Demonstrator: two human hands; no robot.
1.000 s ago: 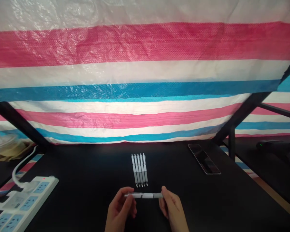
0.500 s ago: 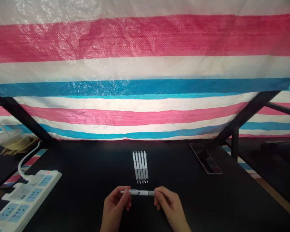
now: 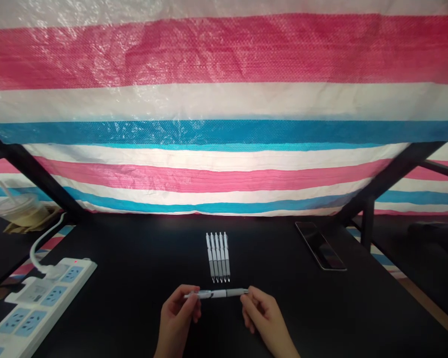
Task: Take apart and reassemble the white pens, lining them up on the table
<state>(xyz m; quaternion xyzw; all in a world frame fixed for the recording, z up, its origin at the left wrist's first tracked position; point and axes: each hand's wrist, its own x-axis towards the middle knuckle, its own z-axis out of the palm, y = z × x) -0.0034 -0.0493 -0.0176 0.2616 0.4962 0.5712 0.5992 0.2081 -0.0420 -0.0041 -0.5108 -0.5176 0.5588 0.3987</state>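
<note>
A white and grey pen (image 3: 220,293) lies nearly level between my two hands, above the black tabletop. My left hand (image 3: 181,308) pinches its white clip end between thumb and fingers. At the grey tip end, the thumb and forefinger of my right hand (image 3: 259,311) are closed on the pen's point. Just beyond the hands, several matching pens (image 3: 218,257) lie side by side in a neat row, tips toward me.
A white power strip (image 3: 41,303) with a plugged-in cable is at the left. A dark phone (image 3: 320,246) lies at the right. Further left stands a plastic cup (image 3: 20,209). Black frame bars and a striped sheet (image 3: 224,132) rise behind the black table (image 3: 134,258).
My right hand has slid outward along the pen to its tip, baring more of the grey grip. My left hand keeps its hold. The view has shifted slightly.
</note>
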